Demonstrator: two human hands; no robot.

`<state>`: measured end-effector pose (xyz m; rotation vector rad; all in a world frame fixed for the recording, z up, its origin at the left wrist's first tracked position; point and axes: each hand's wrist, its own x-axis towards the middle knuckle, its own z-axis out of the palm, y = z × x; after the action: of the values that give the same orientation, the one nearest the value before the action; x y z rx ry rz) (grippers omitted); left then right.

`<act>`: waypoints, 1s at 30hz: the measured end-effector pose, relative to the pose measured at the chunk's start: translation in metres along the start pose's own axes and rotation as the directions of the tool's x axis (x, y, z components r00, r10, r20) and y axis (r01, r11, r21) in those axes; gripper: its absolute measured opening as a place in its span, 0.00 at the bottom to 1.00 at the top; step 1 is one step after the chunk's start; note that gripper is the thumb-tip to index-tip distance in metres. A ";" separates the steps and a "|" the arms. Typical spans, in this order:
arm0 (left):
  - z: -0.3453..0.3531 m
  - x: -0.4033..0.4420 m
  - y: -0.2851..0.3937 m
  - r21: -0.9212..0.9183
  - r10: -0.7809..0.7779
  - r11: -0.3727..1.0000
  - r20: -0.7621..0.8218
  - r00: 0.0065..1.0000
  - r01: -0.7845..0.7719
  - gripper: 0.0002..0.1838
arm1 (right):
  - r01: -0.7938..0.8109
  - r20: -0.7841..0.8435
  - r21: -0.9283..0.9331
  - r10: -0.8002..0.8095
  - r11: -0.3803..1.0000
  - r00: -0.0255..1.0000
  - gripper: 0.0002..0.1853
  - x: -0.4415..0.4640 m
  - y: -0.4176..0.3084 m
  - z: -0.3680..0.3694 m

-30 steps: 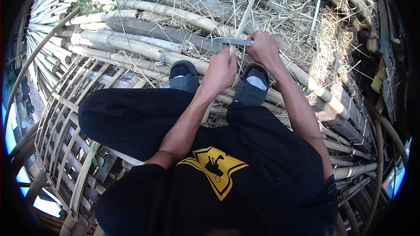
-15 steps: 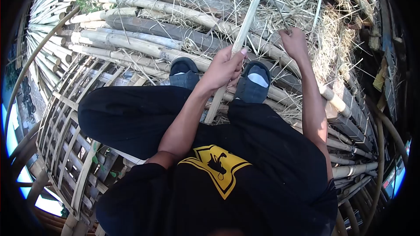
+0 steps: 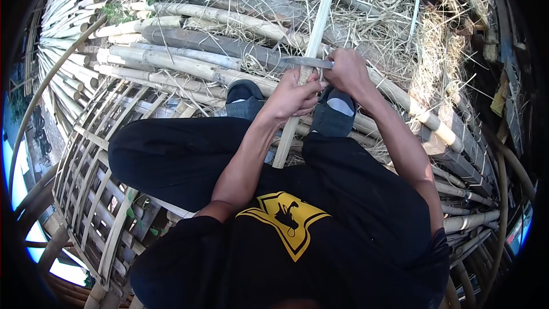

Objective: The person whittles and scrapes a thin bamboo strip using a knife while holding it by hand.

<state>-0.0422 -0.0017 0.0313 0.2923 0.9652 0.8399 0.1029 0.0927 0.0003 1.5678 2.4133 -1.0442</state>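
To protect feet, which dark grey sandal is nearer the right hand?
The right foot's dark grey sandal, near the right hand; the left foot's sandal is farther.

Poles (image 3: 166, 60) forming floor, running on toward 10 o'clock. Grey beam (image 3: 200, 42) lying among them at 11 o'clock. Shavings (image 3: 374, 26) partly covering poles from 12 to 2 o'clock, catching sun at 2. Thin sliver (image 3: 417, 3) lying over shavings between 1 and 2 o'clock. Sandals (image 3: 245, 106) resting on poles at 11 and 2 o'clock.
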 end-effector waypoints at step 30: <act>-0.001 0.004 -0.004 -0.152 0.064 0.986 -0.077 0.995 -0.076 0.12 | 0.048 0.015 0.043 -0.049 0.998 0.999 0.12 -0.020 -0.002 -0.001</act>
<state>-0.0401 -0.0018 0.0260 0.1640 0.9551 0.9899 0.1113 0.0772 0.0106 1.5152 2.4463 -1.1199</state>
